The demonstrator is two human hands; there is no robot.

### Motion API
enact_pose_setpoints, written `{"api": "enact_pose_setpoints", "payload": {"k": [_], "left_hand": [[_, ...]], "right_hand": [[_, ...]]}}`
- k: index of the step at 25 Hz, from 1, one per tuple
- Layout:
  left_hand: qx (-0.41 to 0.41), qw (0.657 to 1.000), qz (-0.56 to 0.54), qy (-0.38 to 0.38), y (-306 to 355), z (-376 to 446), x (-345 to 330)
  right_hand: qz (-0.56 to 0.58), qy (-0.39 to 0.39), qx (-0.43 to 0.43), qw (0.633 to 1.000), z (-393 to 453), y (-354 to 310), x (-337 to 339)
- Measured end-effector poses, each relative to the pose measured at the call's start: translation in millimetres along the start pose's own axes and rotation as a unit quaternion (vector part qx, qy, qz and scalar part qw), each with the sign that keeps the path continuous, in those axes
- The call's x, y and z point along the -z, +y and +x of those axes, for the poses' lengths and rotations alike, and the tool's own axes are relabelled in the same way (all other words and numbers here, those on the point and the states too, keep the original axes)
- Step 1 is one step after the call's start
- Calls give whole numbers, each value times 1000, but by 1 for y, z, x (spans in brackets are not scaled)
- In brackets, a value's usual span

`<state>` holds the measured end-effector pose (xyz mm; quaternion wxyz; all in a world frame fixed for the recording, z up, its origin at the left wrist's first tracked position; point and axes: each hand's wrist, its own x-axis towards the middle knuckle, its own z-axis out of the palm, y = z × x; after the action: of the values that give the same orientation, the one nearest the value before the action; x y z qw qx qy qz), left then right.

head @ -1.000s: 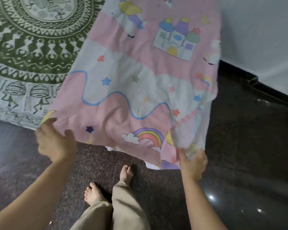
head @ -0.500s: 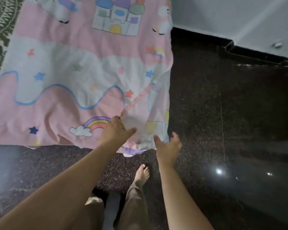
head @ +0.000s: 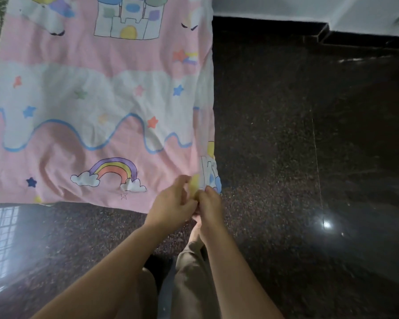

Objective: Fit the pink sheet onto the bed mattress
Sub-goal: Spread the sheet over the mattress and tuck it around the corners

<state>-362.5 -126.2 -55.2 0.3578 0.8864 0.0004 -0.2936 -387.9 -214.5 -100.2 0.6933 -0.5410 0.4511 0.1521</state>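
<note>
The pink cotton sheet with castle and rainbow print [head: 97,107] is spread over the mattress, its near right corner overhanging the dark speckled floor [head: 286,157]. Within the last second the left hand [head: 171,203] was brought across from the left edge; the corner is now pinched by curled fingers of both it and the right hand [head: 209,207], probably for tucking.

I see a dark speckled polished floor [head: 286,134] — glossy, with a light glare [head: 327,225] and a window reflection [head: 0,240]. A white wall [head: 286,8] runs along the top.
</note>
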Motion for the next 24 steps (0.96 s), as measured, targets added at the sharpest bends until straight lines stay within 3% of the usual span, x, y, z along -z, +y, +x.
{"api": "enact_pose_setpoints", "payload": {"k": [2, 3, 5, 7, 9, 11, 13, 15, 16, 18, 19, 21, 24], "left_hand": [[-51, 995, 21, -81, 14, -2, -8], [-69, 991, 13, -118, 19, 1, -10], [-93, 976, -8, -197, 23, 4, -10], [-90, 967, -52, -234, 15, 0, -6], [-32, 979, -119, -163, -5, -7, 3], [72, 987, -142, -12, -38, -13, 18], [203, 961, -127, 137, -87, -18, 40], [347, 898, -193, 191, -129, -21, 58], [408, 838, -311, 187, -142, -22, 68], [416, 685, -580, 146, -162, -19, 91], [375, 636, -661, 135, -165, -14, 103], [304, 585, -729, 186, -180, -2, 121], [247, 547, -738, 307, -205, 8, 144]], "right_hand": [[222, -105, -28, 969, -11, -10, 7], [279, -139, -56, 949, -15, -16, 14], [295, -180, -93, 934, -14, -19, 32], [224, -166, -87, 956, -10, -12, 44], [119, -121, -67, 983, -6, -8, 51], [-16, -49, -61, 997, -6, -10, 58], [-27, -13, -49, 998, -9, -13, 62], [29, -2, -47, 998, -9, -12, 67], [36, -5, -54, 998, -12, -10, 63], [29, -25, -75, 996, -16, -4, 58], [15, -45, -82, 996, -16, 0, 58], [-16, -80, -96, 992, -18, 2, 57], [-11, -34, -86, 996, -13, 2, 61]]}}
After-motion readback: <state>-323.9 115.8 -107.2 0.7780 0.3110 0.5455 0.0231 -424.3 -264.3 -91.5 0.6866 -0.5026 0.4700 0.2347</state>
